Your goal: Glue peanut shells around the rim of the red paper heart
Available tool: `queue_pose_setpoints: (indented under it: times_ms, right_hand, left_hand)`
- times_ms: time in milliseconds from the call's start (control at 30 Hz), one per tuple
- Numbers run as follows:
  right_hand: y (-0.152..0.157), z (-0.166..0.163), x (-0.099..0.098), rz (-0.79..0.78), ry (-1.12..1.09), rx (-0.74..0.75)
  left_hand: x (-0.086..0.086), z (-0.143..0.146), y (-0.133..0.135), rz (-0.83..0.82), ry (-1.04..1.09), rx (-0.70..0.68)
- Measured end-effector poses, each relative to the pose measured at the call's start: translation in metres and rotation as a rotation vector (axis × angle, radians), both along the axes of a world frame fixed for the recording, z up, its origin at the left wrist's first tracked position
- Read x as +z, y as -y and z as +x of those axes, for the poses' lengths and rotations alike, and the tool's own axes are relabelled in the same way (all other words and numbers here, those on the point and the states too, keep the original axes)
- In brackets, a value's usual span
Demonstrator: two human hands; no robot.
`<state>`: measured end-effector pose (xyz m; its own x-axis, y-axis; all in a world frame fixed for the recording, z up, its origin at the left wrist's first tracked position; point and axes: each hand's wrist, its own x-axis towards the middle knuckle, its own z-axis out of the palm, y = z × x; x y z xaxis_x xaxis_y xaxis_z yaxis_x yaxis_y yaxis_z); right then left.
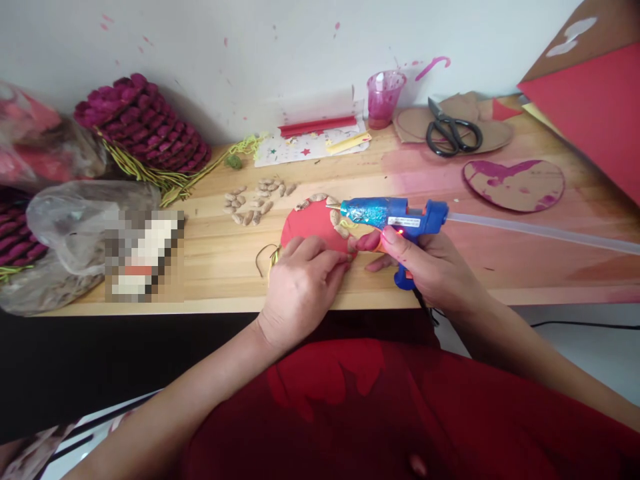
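My right hand (440, 267) is wrapped round the handle of a blue glue gun (375, 212), whose nozzle points left. A long clear glue stick (540, 231) runs out of its back. Under the nozzle lies a red rounded shape (313, 227), partly hidden by my hands, with unshelled peanuts (334, 217) set along its far and right edges. My left hand (303, 283) is closed at the shape's near edge, fingertips pinched together; what they hold is hidden. Loose peanuts (260, 199) lie on the table just beyond, to the left.
Purple peanut-covered pieces (145, 127) and plastic bags (75, 233) fill the table's left. At the back are printed sheets (290, 152), a pink-stained cup (384, 100) and black scissors (453, 130) on cardboard. A paint-marked cardboard heart (520, 187) and red board (595, 113) are at right.
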<state>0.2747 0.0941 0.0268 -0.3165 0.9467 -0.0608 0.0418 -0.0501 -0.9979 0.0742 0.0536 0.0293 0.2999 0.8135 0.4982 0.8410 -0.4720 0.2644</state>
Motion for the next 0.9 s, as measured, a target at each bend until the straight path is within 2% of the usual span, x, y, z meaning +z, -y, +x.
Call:
queue_pose_setpoints:
  times_ms: [900]
  right_hand:
    - [0.0012,-0.0040,0.0057,0.042,-0.049,0.009]
  left_hand:
    - [-0.0011,0.0052,-0.0034,-0.071,0.118,0.033]
